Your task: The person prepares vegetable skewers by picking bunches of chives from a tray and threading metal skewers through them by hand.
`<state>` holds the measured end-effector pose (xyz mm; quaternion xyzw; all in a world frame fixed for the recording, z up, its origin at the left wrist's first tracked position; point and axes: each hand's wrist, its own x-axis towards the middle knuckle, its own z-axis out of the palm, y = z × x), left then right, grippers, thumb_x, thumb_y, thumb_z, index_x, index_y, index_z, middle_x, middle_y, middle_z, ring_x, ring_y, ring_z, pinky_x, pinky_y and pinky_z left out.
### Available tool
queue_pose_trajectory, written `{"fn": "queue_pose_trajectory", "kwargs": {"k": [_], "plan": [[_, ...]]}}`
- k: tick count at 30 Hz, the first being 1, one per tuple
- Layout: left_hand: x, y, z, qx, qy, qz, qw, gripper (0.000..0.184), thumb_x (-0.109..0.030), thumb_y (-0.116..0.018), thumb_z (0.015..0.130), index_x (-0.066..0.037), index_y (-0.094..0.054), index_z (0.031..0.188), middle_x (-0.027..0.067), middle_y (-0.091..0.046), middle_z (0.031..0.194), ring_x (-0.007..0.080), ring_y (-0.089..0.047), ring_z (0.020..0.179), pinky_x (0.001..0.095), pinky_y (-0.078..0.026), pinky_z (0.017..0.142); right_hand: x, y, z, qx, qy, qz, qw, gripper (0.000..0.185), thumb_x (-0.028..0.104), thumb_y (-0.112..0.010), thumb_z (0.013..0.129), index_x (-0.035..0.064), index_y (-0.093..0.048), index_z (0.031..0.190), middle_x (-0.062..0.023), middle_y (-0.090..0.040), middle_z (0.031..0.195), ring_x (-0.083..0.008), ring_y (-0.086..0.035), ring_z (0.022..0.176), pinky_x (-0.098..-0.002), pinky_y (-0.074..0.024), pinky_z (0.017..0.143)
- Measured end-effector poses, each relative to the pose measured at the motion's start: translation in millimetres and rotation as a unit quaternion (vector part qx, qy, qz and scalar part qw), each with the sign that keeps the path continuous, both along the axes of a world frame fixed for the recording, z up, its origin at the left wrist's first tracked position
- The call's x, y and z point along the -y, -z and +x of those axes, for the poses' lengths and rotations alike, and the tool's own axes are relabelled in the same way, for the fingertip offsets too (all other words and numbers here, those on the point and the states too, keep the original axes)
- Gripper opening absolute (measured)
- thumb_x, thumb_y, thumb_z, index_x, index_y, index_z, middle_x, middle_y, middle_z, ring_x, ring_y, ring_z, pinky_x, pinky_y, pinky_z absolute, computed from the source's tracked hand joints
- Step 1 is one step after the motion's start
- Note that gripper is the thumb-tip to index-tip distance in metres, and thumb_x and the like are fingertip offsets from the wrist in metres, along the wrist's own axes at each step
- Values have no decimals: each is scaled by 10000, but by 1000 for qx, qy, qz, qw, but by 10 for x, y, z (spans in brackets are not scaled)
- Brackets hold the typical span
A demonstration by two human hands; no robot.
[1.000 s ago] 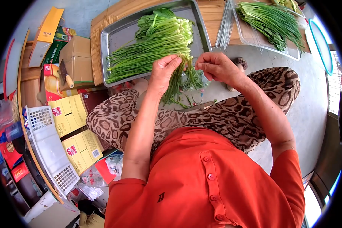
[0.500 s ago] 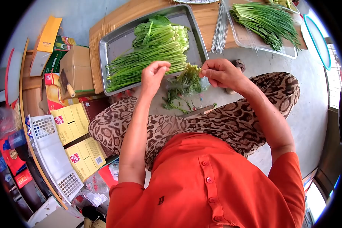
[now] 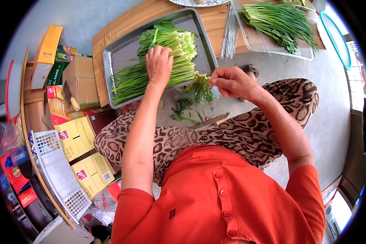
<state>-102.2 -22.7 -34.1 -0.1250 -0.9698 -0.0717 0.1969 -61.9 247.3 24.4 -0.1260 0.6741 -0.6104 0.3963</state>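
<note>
My left hand (image 3: 158, 67) is over the metal tray (image 3: 111, 36), its bent fingers down among the greens and their tips hidden. Under and beside it lie thin long-stalked chives (image 3: 130, 83). Above them is a bunch of leafy greens (image 3: 183, 42) with pale cut stems. My right hand (image 3: 234, 83) is closed in a pinch just right of a heap of green trimmings (image 3: 201, 87); anything between its fingertips is too small to make out. A knife (image 3: 211, 122) lies below the trimmings, near loose leaves (image 3: 183, 114).
At the upper right, a clear plastic tray (image 3: 309, 55) bears more chives (image 3: 280, 24). Thin metal skewers (image 3: 230, 30) lie on the wooden table (image 3: 209, 22). To the left are a cardboard box (image 3: 81, 79), a wooden-handled cleaver (image 3: 71, 97), yellow boxes (image 3: 75, 136) and a white basket (image 3: 61, 171).
My left hand has moved up and away, from the tray's near edge to over the greens. The right hand stays beside the trimmings, pinched. The whole view has shifted slightly.
</note>
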Motion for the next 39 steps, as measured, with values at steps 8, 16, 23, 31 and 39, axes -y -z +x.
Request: {"fn": "queue_pose_trajectory", "kwargs": {"k": [8,16,23,31,39], "plan": [[346,-323,84,5,-90,321,943,157,-189,-589,897,-71,-569,998,16,-583,823,119,-542,762,283,-452,688,22,-54,12,-19,11,3,1000,152,181,-525,952,57,-610,939,40,-480,547,-24,-334,431,-201,-235,395],[446,-1675,404,-141,34,507,850,186,-69,-581,899,2,-504,1053,56,-617,836,70,-513,686,195,-426,623,124,-186,38,5,19,11,1000,164,195,-528,951,54,-610,939,45,-472,555,-20,-311,433,-192,-229,402],[145,-909,623,147,12,742,654,135,-125,-627,885,-38,-544,947,59,-590,744,91,-507,583,191,-395,516,183,-253,57,21,29,-31,999,177,187,-512,954,34,-601,939,40,-472,560,-18,-314,436,-188,-226,399],[-56,-465,781,219,-10,804,553,147,-132,-624,887,-49,-572,996,64,-613,860,128,-536,698,238,-440,634,190,-259,55,-6,38,-30,999,190,198,-507,958,30,-590,929,40,-466,559,-15,-331,441,-185,-226,394],[-144,-365,746,201,6,839,506,153,-114,-649,869,-40,-585,986,35,-579,801,124,-523,648,234,-422,592,179,-273,65,-17,20,-10,1000,177,200,-503,962,49,-591,936,46,-465,553,-17,-316,429,-193,-228,396]]}}
